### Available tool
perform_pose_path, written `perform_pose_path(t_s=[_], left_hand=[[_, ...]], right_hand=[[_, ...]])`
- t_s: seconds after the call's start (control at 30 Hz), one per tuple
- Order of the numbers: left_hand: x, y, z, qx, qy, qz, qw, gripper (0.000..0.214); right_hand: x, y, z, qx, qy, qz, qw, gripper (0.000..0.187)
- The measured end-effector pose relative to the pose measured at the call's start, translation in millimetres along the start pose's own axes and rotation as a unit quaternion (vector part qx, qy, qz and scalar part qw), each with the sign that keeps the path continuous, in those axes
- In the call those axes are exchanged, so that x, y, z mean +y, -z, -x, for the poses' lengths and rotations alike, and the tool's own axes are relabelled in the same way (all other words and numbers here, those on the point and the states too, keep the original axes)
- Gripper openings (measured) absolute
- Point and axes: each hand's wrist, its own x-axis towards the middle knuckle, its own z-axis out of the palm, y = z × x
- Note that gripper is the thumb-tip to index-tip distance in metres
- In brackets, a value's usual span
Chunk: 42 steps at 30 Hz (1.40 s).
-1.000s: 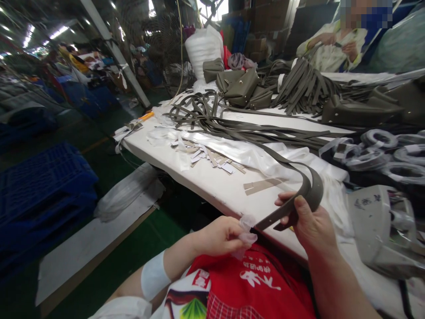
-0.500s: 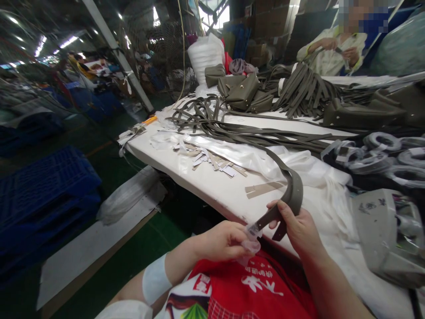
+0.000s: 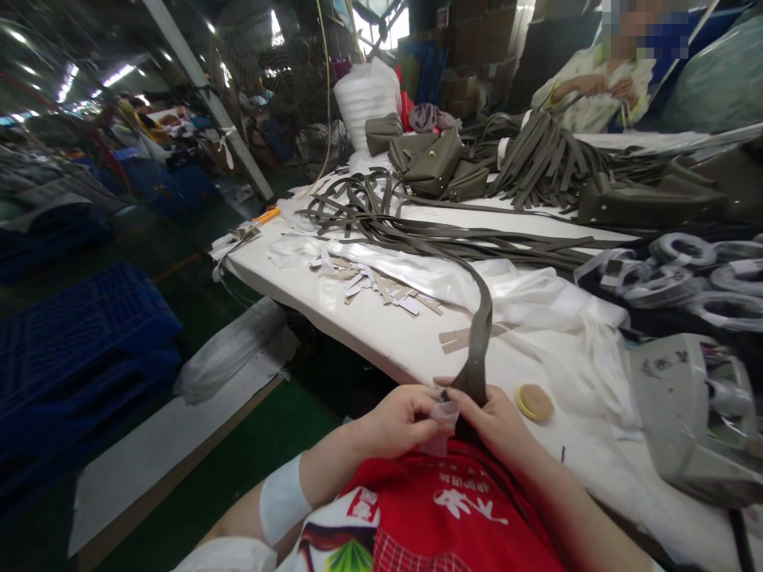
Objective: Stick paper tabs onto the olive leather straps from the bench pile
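left hand [image 3: 390, 423] pinches the clear film [image 3: 438, 441], fingertips together. right hand [image 3: 499, 425] is closed around the dark strap [image 3: 477, 361], probably steadying it right beside the film.

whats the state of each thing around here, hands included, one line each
left hand, closed, pinching thin film
thin film, crumpled, translucent
right hand, closed around the near strap
near strap, bent, raised off the table at its near end
other straps, loosely tangled
paper strips, scattered
white sheeting, rumpled
round yellow-edged disc, lying on the table
blue pallets, stacked
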Motion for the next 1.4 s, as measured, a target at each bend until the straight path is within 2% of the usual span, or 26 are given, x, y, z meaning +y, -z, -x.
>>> perform_pose_path(t_s=[0.07, 0.13, 0.2, 0.27, 0.33, 0.4, 0.47, 0.53, 0.63, 0.77, 0.93, 1.17, 1.3, 1.4], left_hand=[[2.1, -0.4, 0.6, -0.005, 0.007, 0.001, 1.0, 0.037], [2.3, -1.1, 0.5, -0.005, 0.008, -0.011, 1.0, 0.034], [0.4, -2.0, -0.5, -0.001, 0.008, -0.024, 1.0, 0.03], [-2.7, -2.4, -1.6, 0.016, 0.018, -0.022, 0.999, 0.026], [-6.3, -2.1, -1.9, 0.048, 0.037, -0.005, 0.998, 0.025], [-10.0, -0.9, -0.9, 0.076, 0.061, 0.009, 0.995, 0.024], [-13.6, 0.7, 0.7, 0.082, 0.083, 0.008, 0.993, 0.021], [-16.7, 1.6, 1.9, 0.063, 0.099, -0.008, 0.993, 0.019], [-19.5, 1.0, 1.1, 0.02, 0.104, -0.034, 0.994, 0.019], [-17.3, -1.0, -3.1, -0.013, 0.075, -0.052, 0.996, 0.02], [-6.8, -0.8, -6.0, -0.018, 0.058, -0.055, 0.997, 0.02], [4.6, 5.2, -6.5, -0.028, 0.011, -0.049, 0.998, 0.028], [4.2, 6.3, -5.4, -0.039, -0.001, -0.036, 0.999, 0.032], [-2.2, -2.4, -6.2, -0.001, 0.009, -0.036, 0.999, 0.036]], right_hand=[[-1.9, 7.1, -6.5, 0.084, 0.0, -0.103, 0.991, 0.028], [-4.7, 14.0, -12.2, 0.162, 0.023, -0.181, 0.97, 0.027], [-5.4, 15.1, -14.1, 0.191, 0.027, -0.174, 0.966, 0.027], [-3.1, 9.2, -11.4, 0.159, 0.018, -0.098, 0.982, 0.028], [-0.1, 1.3, -6.4, 0.077, 0.01, -0.014, 0.997, 0.028], [-0.4, -1.3, -1.9, 0.038, 0.003, 0.022, 0.999, 0.03], [-7.2, 5.0, 0.2, 0.081, 0.011, -0.024, 0.996, 0.032], [-20.3, 16.9, 0.0, 0.138, 0.067, -0.129, 0.98, 0.033], [-42.3, 30.0, -2.5, 0.137, 0.184, -0.226, 0.947, 0.038], [-52.2, 23.1, -7.9, 0.113, 0.261, -0.169, 0.943, 0.05], [-38.8, 10.6, -17.5, 0.114, 0.306, -0.132, 0.936, 0.05], [-27.5, 14.1, -21.1, 0.089, 0.304, -0.051, 0.947, 0.049], [-24.9, 9.8, -19.3, 0.068, 0.288, 0.049, 0.954, 0.05], [-13.0, -1.3, -19.2, 0.042, 0.271, 0.142, 0.951, 0.049]])
